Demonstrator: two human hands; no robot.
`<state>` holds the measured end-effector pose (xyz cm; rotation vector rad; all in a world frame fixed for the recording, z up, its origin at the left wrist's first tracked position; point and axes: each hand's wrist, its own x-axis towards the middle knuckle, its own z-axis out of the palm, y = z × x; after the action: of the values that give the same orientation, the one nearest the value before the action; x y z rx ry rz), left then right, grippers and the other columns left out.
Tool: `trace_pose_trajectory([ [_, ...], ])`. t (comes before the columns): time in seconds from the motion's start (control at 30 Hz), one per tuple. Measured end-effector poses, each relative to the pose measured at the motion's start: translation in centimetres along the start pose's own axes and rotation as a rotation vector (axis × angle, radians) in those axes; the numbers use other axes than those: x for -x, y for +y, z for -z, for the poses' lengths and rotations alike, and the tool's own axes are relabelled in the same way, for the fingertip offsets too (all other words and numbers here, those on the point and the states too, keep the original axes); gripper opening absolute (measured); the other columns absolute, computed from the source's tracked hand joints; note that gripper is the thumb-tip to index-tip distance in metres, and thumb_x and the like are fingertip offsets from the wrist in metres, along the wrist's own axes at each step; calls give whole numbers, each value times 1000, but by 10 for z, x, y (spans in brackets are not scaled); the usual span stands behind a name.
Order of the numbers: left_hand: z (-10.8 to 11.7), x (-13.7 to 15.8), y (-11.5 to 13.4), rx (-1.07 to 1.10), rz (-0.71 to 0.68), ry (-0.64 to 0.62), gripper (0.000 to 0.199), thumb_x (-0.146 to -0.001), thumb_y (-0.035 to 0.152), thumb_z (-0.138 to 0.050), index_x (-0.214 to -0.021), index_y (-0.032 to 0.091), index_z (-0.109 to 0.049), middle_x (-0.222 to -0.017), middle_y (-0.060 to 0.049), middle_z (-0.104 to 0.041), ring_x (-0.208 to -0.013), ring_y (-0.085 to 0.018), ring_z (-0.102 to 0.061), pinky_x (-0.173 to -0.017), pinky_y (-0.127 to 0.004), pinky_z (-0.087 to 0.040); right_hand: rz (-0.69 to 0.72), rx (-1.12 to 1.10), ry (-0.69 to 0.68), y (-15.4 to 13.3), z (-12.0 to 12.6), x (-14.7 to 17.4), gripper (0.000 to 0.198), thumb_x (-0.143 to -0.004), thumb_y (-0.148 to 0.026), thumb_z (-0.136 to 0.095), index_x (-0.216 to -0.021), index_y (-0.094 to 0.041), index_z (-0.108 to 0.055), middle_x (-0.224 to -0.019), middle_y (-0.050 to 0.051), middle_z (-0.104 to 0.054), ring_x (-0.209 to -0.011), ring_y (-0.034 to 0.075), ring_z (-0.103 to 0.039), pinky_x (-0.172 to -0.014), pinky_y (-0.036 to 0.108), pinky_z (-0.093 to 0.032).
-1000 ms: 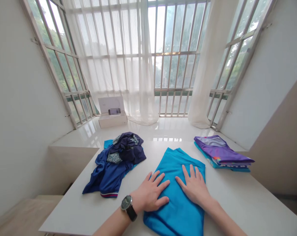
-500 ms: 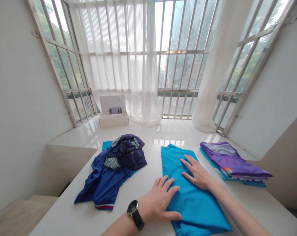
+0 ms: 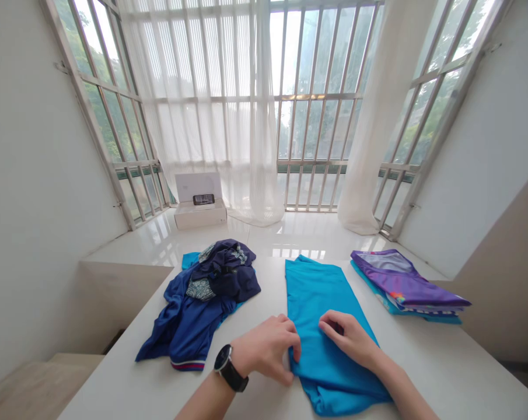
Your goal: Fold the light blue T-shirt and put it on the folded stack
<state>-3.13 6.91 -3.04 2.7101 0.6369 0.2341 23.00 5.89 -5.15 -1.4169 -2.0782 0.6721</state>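
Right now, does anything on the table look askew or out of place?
Only the dark blue clothes: a crumpled heap, one hem hanging over the table edge. The folded stack is neat; both hands pinch the turquoise garment.

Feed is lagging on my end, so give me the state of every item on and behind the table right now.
Turquoise garment: flat on the table, folded into a long strip.
Left hand: pinching the strip's left edge.
Right hand: fingers curled on the strip's middle.
Blue clothes pile: crumpled, unfolded.
Purple stack: folded, neat.
White box: lid up.
Curtains: drawn, with a gap.
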Motion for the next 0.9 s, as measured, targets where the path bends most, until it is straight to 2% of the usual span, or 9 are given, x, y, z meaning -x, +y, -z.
trace_pose_trajectory([
  [0.2,-3,-4,6,-70,3,49,10,-71,27,-71,-79,24,-65,-91,1,-68,-89,-19,-60,-84,-30,-45,-33,-74,-31,2,4,-1,38,-94,-52,-48,-83,-20,-66,-73,0,-63,-67,16,-54,-62,28,-42],
  [0.3,1,-7,8,-94,45,72,4,-77,23,-64,-81,24,-63,-85,1,-70,-81,-18,-62,-77,-28,-46,-33,-73,-33,0,7,2,38,-94,-52,-48,-85,-21,-67,-76,1,-65,-69,17,-55,-64,28,-43],
  [0.43,5,-10,11,-73,167,133,9,-88,23,-54,-94,24,-61,-85,1,-71,-76,-18,-65,-69,-26,-45,-46,-87,-46,-9,13,8,39,-94,-53,-47,-90,-22,-69,-84,3,-70,-77,19,-61,-70,30,-47],
  [0.6,1,-15,9,-20,315,231,16,-98,30,-43,-102,24,-57,-81,0,-71,-72,-19,-67,-64,-25,-44,-12,-156,-92,-26,15,25,36,-92,-54,-53,-105,-25,-69,-109,6,-72,-100,24,-65,-88,35,-52],
  [0.67,-1,-16,7,-2,344,254,18,-100,31,-40,-104,24,-56,-81,0,-71,-73,-20,-68,-64,-26,-44,-1,-78,-33,-31,10,38,38,-89,-53,-59,-113,-25,-66,-117,8,-70,-107,27,-64,-93,39,-52],
  [0.77,-4,-17,6,11,348,271,18,-101,31,-38,-106,23,-54,-82,0,-71,-75,-20,-69,-65,-27,-44,33,91,169,-33,-2,62,43,-89,-47,-61,-127,-27,-59,-131,11,-62,-121,29,-57,-101,44,-50],
  [0.83,-5,-17,6,7,329,273,18,-102,31,-38,-106,24,-54,-84,0,-71,-77,-20,-69,-66,-27,-45,68,163,266,-34,-10,75,44,-89,-44,-61,-130,-29,-56,-135,10,-59,-126,28,-54,-103,44,-48],
  [0.9,-5,-17,8,-14,302,266,18,-102,32,-38,-106,24,-54,-85,-1,-71,-78,-20,-69,-68,-27,-45,69,203,309,-36,-17,79,47,-89,-44,-61,-133,-29,-54,-134,10,-59,-126,27,-54,-103,43,-49],
])
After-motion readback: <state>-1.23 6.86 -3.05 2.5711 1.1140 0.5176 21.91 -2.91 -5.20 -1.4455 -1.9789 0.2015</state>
